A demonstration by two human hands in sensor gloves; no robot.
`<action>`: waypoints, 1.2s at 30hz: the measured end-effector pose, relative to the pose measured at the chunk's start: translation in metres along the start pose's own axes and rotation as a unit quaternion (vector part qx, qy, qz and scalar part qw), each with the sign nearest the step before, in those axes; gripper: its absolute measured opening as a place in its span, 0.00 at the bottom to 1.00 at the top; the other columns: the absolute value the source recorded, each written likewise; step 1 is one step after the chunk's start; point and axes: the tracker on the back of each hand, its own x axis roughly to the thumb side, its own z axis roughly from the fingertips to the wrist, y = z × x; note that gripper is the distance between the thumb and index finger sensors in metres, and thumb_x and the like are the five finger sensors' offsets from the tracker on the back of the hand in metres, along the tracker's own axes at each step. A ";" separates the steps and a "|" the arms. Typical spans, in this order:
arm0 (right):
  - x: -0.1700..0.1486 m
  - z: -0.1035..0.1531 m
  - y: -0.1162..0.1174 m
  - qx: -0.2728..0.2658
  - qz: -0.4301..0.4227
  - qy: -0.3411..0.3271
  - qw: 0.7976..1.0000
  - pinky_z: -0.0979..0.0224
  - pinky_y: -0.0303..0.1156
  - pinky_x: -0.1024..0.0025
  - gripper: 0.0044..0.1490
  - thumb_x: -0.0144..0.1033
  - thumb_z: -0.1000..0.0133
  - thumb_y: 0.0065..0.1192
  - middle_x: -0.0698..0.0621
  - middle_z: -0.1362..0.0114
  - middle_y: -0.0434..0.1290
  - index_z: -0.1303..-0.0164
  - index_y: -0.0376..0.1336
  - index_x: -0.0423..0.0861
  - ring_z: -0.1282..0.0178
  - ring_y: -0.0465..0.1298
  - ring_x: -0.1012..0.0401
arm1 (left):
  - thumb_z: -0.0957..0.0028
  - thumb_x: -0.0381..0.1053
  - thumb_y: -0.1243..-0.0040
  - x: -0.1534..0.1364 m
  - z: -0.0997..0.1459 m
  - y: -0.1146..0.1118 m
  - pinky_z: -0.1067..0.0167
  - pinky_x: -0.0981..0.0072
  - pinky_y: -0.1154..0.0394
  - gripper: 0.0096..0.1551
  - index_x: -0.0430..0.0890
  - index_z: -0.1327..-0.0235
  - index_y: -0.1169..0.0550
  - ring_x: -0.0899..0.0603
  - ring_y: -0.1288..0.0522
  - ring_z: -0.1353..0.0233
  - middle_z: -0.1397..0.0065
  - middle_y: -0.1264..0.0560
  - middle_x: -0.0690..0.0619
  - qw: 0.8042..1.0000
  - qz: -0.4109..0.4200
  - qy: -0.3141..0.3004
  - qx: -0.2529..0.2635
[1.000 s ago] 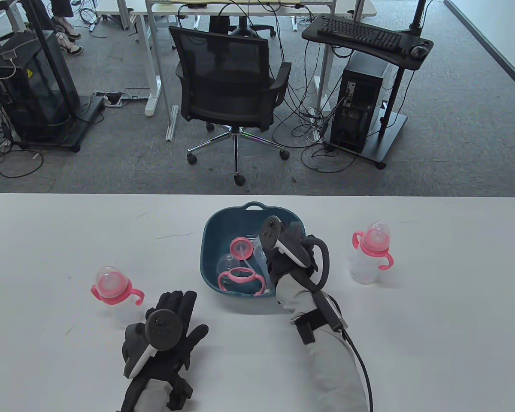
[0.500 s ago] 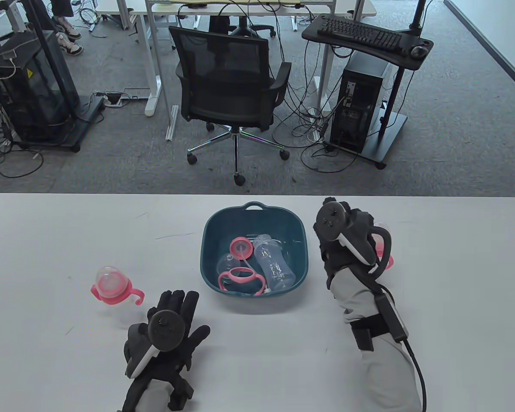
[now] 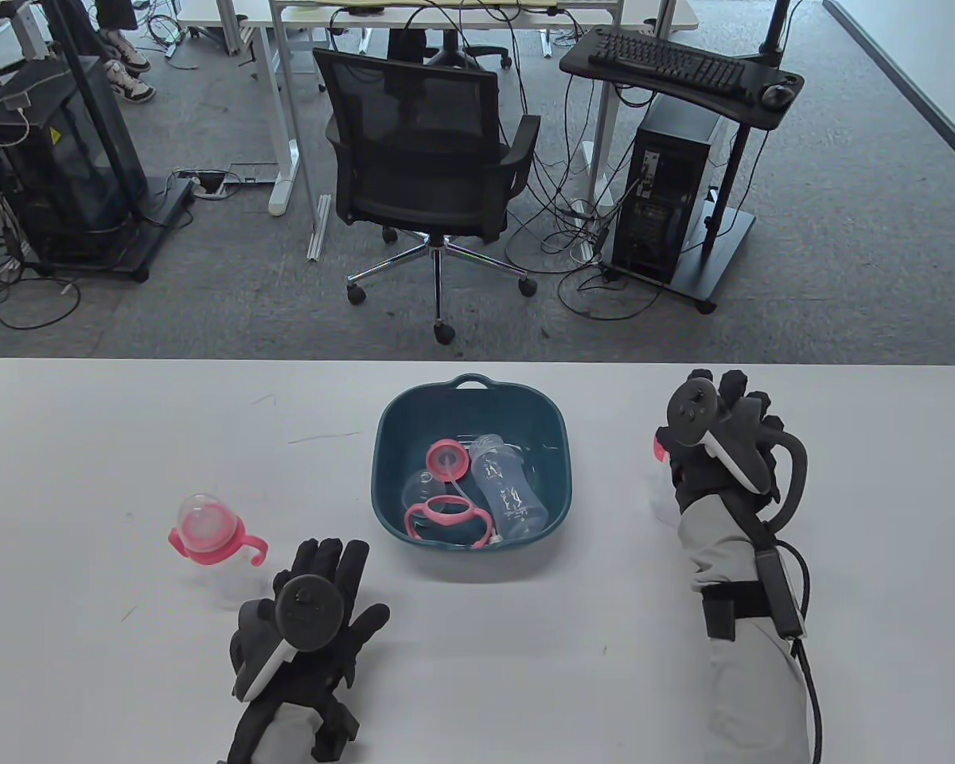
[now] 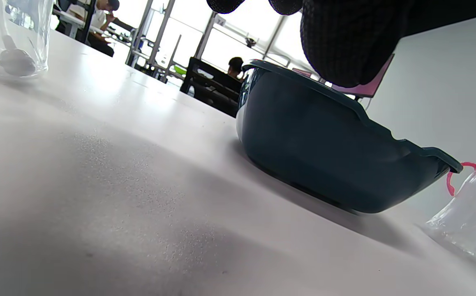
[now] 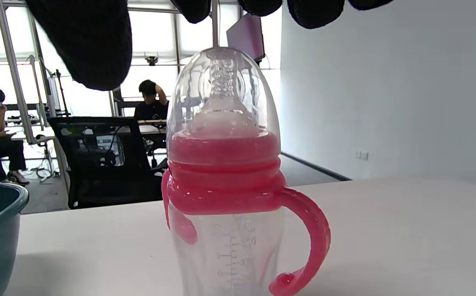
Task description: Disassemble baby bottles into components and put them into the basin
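Your right hand [image 3: 720, 438] hovers spread-fingered over the baby bottle [image 5: 225, 181] near the desk's [image 3: 87, 446] right edge, gripping nothing. Your left hand [image 3: 310, 613] lies flat near the front edge, empty.

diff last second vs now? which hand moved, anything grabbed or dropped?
The right hand left the basin, where it let go of the clear bottle body, and swung right to the assembled bottle on the table's right side. Its fingers are spread above the cap, not gripping it yet. The left hand stayed flat on the table; the left bottle and other basin parts did not move.
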 end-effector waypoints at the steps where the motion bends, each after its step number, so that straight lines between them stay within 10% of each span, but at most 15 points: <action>1: -0.001 -0.002 0.003 0.003 -0.002 0.002 1.000 0.24 0.50 0.30 0.56 0.55 0.42 0.66 0.38 0.11 0.40 0.14 0.40 0.51 0.16 0.48 0.32 | 0.49 0.64 0.38 0.000 0.000 0.000 0.21 0.42 0.64 0.48 0.65 0.21 0.51 0.41 0.63 0.12 0.15 0.58 0.56 1.000 0.001 0.001 0.000; 13: -0.005 -0.016 0.033 0.041 -0.019 0.016 0.999 0.30 0.60 0.30 0.59 0.51 0.44 0.70 0.33 0.12 0.37 0.15 0.37 0.50 0.22 0.58 0.29 | 0.50 0.64 0.38 -0.001 -0.001 0.000 0.22 0.42 0.64 0.48 0.65 0.21 0.50 0.41 0.63 0.12 0.15 0.57 0.56 1.000 0.002 0.003 -0.003; 20: -0.009 -0.015 0.037 0.009 -0.073 -0.006 0.997 0.32 0.65 0.35 0.53 0.42 0.46 0.75 0.35 0.19 0.55 0.18 0.47 0.46 0.30 0.69 0.34 | 0.49 0.64 0.38 -0.002 -0.001 0.000 0.22 0.42 0.64 0.48 0.65 0.21 0.50 0.41 0.62 0.12 0.15 0.57 0.56 1.000 0.004 0.006 -0.005; 36: -0.037 0.018 0.006 -0.047 -0.111 -0.057 0.991 0.34 0.68 0.36 0.53 0.45 0.48 0.78 0.36 0.21 0.59 0.19 0.50 0.46 0.33 0.72 0.35 | 0.49 0.63 0.38 0.009 0.002 0.002 0.22 0.41 0.62 0.47 0.65 0.22 0.49 0.41 0.61 0.12 0.16 0.56 0.56 0.997 0.034 -0.059 0.035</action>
